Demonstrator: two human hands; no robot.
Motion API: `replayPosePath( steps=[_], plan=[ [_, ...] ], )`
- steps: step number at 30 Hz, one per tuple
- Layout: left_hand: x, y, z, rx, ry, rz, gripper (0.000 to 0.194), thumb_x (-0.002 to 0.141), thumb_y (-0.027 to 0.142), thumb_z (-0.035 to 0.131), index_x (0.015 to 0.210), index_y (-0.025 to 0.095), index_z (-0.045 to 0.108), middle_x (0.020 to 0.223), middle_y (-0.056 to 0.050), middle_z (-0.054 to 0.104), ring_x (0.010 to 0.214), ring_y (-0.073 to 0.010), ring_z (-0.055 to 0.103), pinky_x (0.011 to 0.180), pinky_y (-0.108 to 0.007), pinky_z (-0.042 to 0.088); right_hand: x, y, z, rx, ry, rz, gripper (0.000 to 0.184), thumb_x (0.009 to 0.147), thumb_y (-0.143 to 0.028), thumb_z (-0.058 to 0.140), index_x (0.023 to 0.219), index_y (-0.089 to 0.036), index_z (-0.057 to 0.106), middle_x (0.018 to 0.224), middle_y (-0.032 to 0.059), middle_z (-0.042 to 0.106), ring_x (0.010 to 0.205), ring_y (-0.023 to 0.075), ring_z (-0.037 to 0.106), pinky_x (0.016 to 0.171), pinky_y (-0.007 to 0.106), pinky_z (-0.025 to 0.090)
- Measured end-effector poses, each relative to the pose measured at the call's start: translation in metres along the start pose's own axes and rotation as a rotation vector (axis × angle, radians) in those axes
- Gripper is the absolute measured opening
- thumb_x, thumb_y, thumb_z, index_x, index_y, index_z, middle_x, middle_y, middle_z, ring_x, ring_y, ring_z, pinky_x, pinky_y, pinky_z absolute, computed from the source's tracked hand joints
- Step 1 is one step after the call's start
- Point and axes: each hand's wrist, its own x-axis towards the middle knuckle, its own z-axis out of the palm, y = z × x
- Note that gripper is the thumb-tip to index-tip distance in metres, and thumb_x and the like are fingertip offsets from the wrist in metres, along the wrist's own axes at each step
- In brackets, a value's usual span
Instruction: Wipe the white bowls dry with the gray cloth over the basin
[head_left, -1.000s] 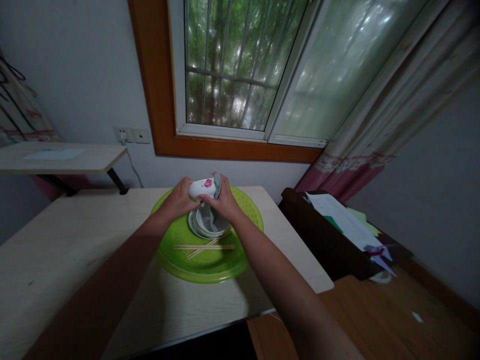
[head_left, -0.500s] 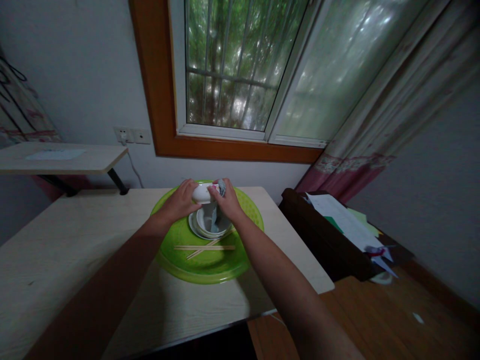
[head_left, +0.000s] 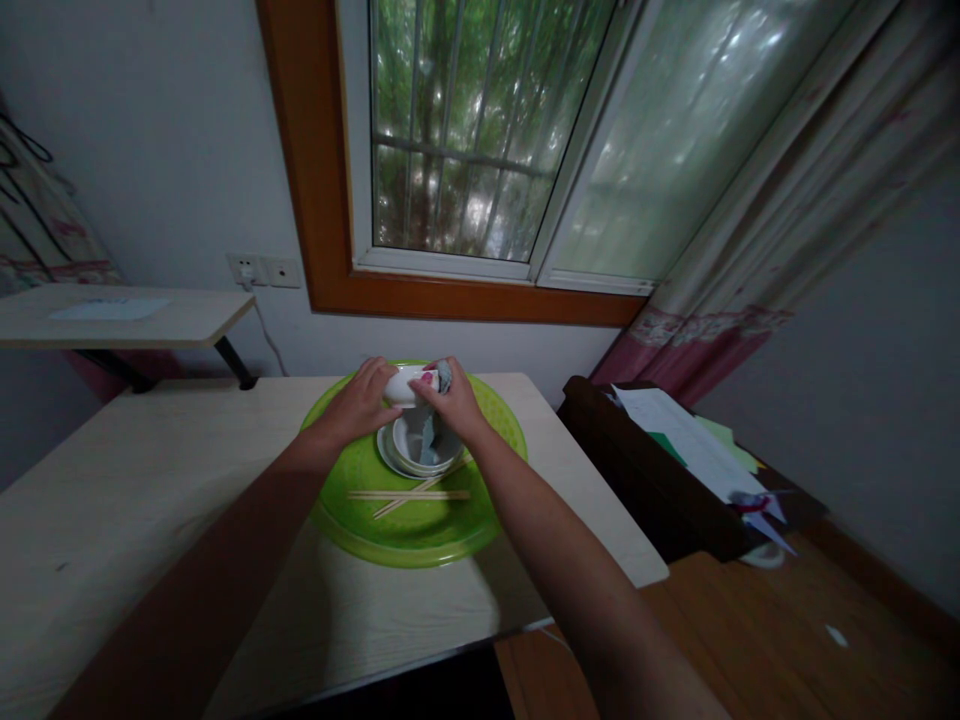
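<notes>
A small white bowl with a pink mark is held tipped on its side above a green tray. The fingers and thumb of my left hand are closed around its left side. On its right, my right hand is closed on a grey cloth against the bowl, with the thumb on the outside. Part of the cloth hangs below the hand, in front of the stacked white bowls. Light wooden chopsticks lie crossed on the tray, nearer to me than the stack.
The tray rests on a pale wooden table whose right edge drops to a wooden floor. A raised shelf stands at the left. Beyond are a wall and a window; at the right, a dark brown box holds papers.
My right thumb has shifted slightly left along the bowl, and more of the pink mark shows. The hanging cloth has moved a little. My left hand stays in place.
</notes>
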Motion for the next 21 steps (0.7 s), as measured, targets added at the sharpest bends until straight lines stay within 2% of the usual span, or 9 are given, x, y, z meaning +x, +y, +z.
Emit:
replayPosePath(
  steps=[6, 10, 17, 21],
  plan=[
    [0.005, 0.008, -0.006, -0.05, 0.177, -0.003, 0.069, 0.069, 0.024, 0.081, 0.127, 0.023, 0.043, 0.124, -0.012, 0.055, 0.127, -0.0323, 0.054, 0.108, -0.054, 0.047, -0.002, -0.007, -0.002, 0.09, 0.056, 0.035, 0.041, 0.081, -0.058, 0.073, 0.099, -0.024, 0.057, 0.092, -0.0013, 0.062, 0.083, 0.0186, 0.059, 0.078, 0.033, 0.047],
    [0.01, 0.014, -0.012, -0.104, 0.247, -0.089, 0.075, 0.066, 0.026, 0.084, 0.127, 0.023, 0.041, 0.124, -0.011, 0.055, 0.121, -0.0289, 0.057, 0.105, -0.049, 0.049, -0.004, -0.008, -0.003, 0.203, 0.082, 0.065, 0.041, 0.083, -0.058, 0.07, 0.101, -0.024, 0.057, 0.089, -0.0021, 0.061, 0.08, 0.0171, 0.058, 0.074, 0.03, 0.047],
    [0.013, 0.015, -0.014, -0.209, 0.222, -0.153, 0.08, 0.066, 0.029, 0.087, 0.132, 0.024, 0.043, 0.13, -0.011, 0.057, 0.123, -0.0266, 0.058, 0.105, -0.043, 0.051, -0.002, -0.007, -0.003, 0.283, 0.095, 0.06, 0.045, 0.087, -0.069, 0.057, 0.095, -0.025, 0.052, 0.09, 0.0009, 0.06, 0.084, 0.0188, 0.058, 0.078, 0.033, 0.05],
    [0.011, 0.014, -0.014, -0.184, 0.213, -0.155, 0.077, 0.067, 0.033, 0.088, 0.131, 0.024, 0.046, 0.127, -0.01, 0.059, 0.121, -0.0267, 0.06, 0.102, -0.042, 0.052, -0.001, -0.006, -0.001, 0.299, 0.098, 0.117, 0.047, 0.09, -0.073, 0.05, 0.091, -0.026, 0.046, 0.083, -0.0012, 0.052, 0.078, 0.0181, 0.054, 0.075, 0.033, 0.051]
  ],
)
